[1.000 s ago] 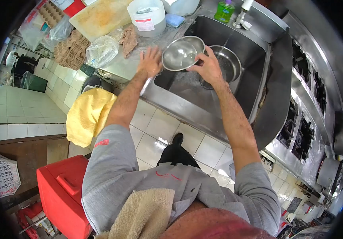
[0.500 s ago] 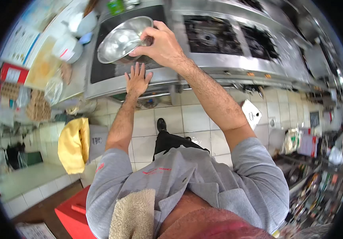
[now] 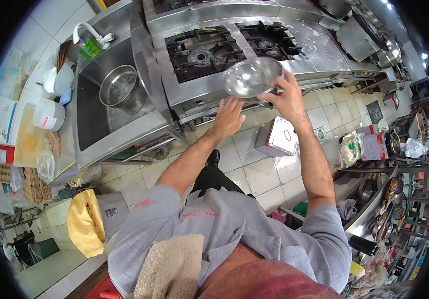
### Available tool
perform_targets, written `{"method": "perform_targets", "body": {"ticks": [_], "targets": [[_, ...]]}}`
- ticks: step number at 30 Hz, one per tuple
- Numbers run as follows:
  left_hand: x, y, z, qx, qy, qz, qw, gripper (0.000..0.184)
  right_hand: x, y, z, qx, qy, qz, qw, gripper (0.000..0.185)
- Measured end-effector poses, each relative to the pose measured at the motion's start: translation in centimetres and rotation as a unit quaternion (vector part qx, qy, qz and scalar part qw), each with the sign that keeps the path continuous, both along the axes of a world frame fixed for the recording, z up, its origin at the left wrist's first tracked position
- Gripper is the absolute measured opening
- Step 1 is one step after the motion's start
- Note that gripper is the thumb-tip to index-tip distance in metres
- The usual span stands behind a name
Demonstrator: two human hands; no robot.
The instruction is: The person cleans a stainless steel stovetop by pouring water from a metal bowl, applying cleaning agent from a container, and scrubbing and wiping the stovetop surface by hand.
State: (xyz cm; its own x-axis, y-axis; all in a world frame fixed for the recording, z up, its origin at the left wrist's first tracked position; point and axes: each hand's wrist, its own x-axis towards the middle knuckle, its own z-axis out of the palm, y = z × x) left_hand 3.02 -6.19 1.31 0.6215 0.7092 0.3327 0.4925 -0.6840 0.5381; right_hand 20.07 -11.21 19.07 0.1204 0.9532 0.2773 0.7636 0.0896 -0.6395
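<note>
With the right hand in the head view, gripping a metal bowl by its rim near the front of the stove. With the left hand, spreading the fingers just below the bowl, perhaps touching it, hard to tell. Farther left, showing a metal pot in the sink.

Kitchen — pale tiled floor, white tiled wall upper left, steel sink beside steel gas range — crowded shelving right, small bright lights upper right.
</note>
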Motion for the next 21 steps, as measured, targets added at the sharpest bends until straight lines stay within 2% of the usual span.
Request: {"method": "perform_targets", "body": {"ticks": [2, 4, 6, 9, 12, 14, 15, 17, 18, 20, 21], "targets": [[3.4, 2.5, 0.0, -0.011, 0.031, -0.030, 0.999, 0.046, 2.9, 0.3, -1.3, -0.049, -0.055, -0.052, 0.996, 0.047], [7.0, 5.2, -0.2, -0.014, 0.153, -0.077, 0.985, 0.055, 5.3, 2.0, -2.4, -0.061, -0.099, -0.063, 0.991, 0.049], [10.4, 8.2, -1.3, -0.046, 0.172, -0.097, 0.979, 0.060, 7.0, 4.1, -2.9, -0.073, -0.143, -0.074, 0.984, 0.050], [13.5, 12.2, -0.6, 0.056, 0.336, -0.029, 0.940, 0.068, 8.5, 7.8, -2.5, -0.128, -0.197, -0.079, 0.969, 0.050], [15.7, 16.1, 0.3, 0.036, 0.359, -0.055, 0.931, 0.066, 10.4, 12.6, -3.3, -0.117, -0.188, -0.067, 0.973, 0.050], [17.3, 19.5, -2.3, 0.029, 0.334, -0.054, 0.940, 0.064, 11.7, 15.6, -3.8, -0.133, -0.183, -0.068, 0.972, 0.047], [17.5, 21.9, -4.7, 0.319, 0.356, 0.116, 0.871, 0.063, 12.2, 17.1, -4.0, -0.111, -0.172, -0.055, 0.977, 0.045], [16.9, 24.4, -0.9, 0.076, 0.354, 0.019, 0.932, 0.066, 13.2, 20.2, -3.7, -0.074, -0.154, -0.019, 0.985, 0.042], [16.9, 26.6, -1.5, 0.074, 0.313, 0.015, 0.947, 0.075, 13.4, 21.7, -3.5, -0.078, -0.150, -0.018, 0.985, 0.042], [16.7, 30.5, -1.5, 0.089, 0.367, 0.058, 0.924, 0.079, 13.2, 24.7, -3.0, -0.034, -0.201, 0.013, 0.979, 0.041], [16.5, 32.6, -2.2, 0.117, 0.351, 0.067, 0.927, 0.083, 12.9, 26.3, -2.4, -0.047, -0.203, 0.023, 0.978, 0.040]]}}
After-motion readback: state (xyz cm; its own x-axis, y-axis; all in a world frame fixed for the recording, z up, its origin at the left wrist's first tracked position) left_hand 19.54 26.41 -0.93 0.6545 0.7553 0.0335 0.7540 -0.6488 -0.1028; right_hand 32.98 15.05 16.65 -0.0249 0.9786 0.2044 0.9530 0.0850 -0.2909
